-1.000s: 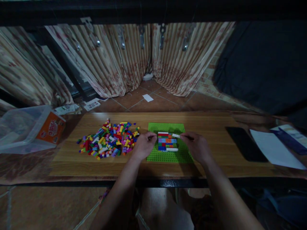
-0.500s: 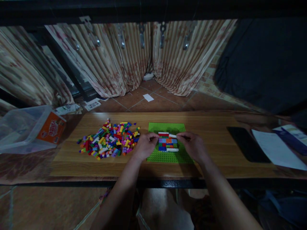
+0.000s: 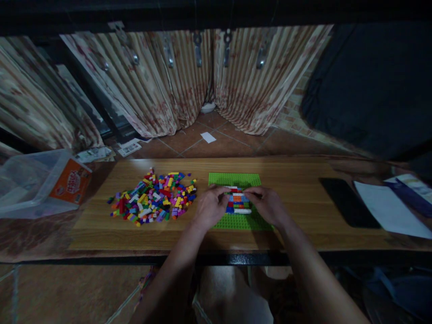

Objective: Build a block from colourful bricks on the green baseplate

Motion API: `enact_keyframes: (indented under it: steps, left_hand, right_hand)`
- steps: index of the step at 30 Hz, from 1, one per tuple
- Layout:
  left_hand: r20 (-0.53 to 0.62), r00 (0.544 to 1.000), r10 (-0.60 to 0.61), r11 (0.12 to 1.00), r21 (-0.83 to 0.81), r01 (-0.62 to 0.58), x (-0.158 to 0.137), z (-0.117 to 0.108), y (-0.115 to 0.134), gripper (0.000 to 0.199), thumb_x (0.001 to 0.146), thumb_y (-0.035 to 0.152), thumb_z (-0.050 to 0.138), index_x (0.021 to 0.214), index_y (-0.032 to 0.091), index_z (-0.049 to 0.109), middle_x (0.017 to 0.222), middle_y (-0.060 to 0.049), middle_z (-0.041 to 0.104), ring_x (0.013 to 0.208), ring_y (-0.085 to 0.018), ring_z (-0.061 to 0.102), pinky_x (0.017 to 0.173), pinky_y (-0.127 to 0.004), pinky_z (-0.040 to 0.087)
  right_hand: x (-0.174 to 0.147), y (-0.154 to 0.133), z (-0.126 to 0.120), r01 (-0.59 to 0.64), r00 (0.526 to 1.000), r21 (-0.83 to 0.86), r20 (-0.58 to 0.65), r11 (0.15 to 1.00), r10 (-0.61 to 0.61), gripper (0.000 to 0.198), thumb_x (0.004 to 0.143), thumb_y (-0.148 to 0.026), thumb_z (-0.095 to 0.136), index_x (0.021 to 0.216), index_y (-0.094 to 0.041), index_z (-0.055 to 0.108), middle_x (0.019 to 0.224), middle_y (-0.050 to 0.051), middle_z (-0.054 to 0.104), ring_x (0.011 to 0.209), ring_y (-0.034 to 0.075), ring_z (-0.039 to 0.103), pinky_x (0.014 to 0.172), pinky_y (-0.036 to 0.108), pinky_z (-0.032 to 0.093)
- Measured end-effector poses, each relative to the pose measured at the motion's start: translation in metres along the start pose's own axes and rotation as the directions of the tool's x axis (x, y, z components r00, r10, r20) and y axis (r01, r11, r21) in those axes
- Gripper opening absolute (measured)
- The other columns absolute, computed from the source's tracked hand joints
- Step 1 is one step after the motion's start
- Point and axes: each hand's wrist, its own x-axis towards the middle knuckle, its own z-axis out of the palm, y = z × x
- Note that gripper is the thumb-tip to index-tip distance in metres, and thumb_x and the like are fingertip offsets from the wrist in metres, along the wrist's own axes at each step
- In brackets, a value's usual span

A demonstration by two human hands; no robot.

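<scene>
A flat build of coloured toy bricks (image 3: 238, 204) sits on a green studded baseplate (image 3: 236, 222). My left hand (image 3: 211, 207) covers the build's left side, its fingers pinched together near the far left corner. Whatever lies between those fingertips is hidden. On the opposite side, my right hand (image 3: 266, 203) pinches the right end of a white brick (image 3: 238, 194) near the build's far edge. Another white brick (image 3: 242, 211) lies along the near edge. Red, orange and blue bricks show between the hands.
Left of the baseplate, a pile of loose bricks (image 3: 155, 198) spreads over the wooden board (image 3: 135, 236). A clear plastic tub (image 3: 37, 180) with an orange label stands further left. To the right lie a black flat object (image 3: 349, 202) and a white sheet (image 3: 391, 209).
My left hand has moved right and over the build's left part. My right fingers have shifted slightly left with the white brick, which now lies straighter across the build.
</scene>
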Motion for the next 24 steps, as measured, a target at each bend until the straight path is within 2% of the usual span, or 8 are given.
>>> enact_keyframes:
  steps: [6,15,19,24]
  left_hand:
    - [-0.017,0.996,0.085,0.992,0.093,-0.083,0.000,0.006,0.002,0.025,0.087,0.020,0.056,0.104,0.024,0.074,0.098,-0.004,0.068,0.089,-0.017,0.064,0.088,-0.031,0.051]
    - [-0.008,0.982,0.187,0.949,0.258,-0.178,-0.004,0.009,-0.002,0.026,0.093,0.031,0.049,0.101,0.025,0.073,0.093,-0.003,0.066,0.089,-0.016,0.063,0.084,-0.028,0.050]
    - [0.007,0.979,0.205,0.928,0.316,-0.196,-0.004,0.009,-0.001,0.028,0.094,0.033,0.048,0.100,0.025,0.074,0.094,-0.004,0.066,0.089,-0.016,0.062,0.083,-0.028,0.050]
    - [0.049,0.982,0.182,0.913,0.362,-0.187,-0.004,0.009,0.002,0.027,0.095,0.031,0.047,0.101,0.026,0.073,0.099,-0.004,0.066,0.089,-0.016,0.062,0.083,-0.027,0.050]
  right_hand:
    - [0.001,-0.001,-0.001,0.015,1.000,0.009,0.012,1.000,-0.015,0.024,0.083,-0.035,0.055,0.084,-0.024,0.076,0.086,0.004,0.075,0.083,0.022,0.066,0.078,0.036,0.047]
    - [0.007,-0.003,0.003,-0.207,0.976,0.237,-0.015,0.949,0.217,0.014,0.068,-0.031,0.068,0.074,-0.021,0.077,0.070,0.002,0.074,0.068,0.020,0.065,0.068,0.034,0.048]
    - [0.011,0.002,0.006,-0.248,0.963,0.323,-0.017,0.913,0.268,0.014,0.060,-0.031,0.073,0.069,-0.020,0.076,0.066,0.003,0.074,0.064,0.020,0.065,0.067,0.034,0.048]
    - [0.014,0.004,0.007,-0.286,0.950,0.352,-0.022,0.891,0.313,0.014,0.056,-0.031,0.074,0.065,-0.020,0.075,0.064,0.002,0.073,0.062,0.019,0.063,0.066,0.033,0.048]
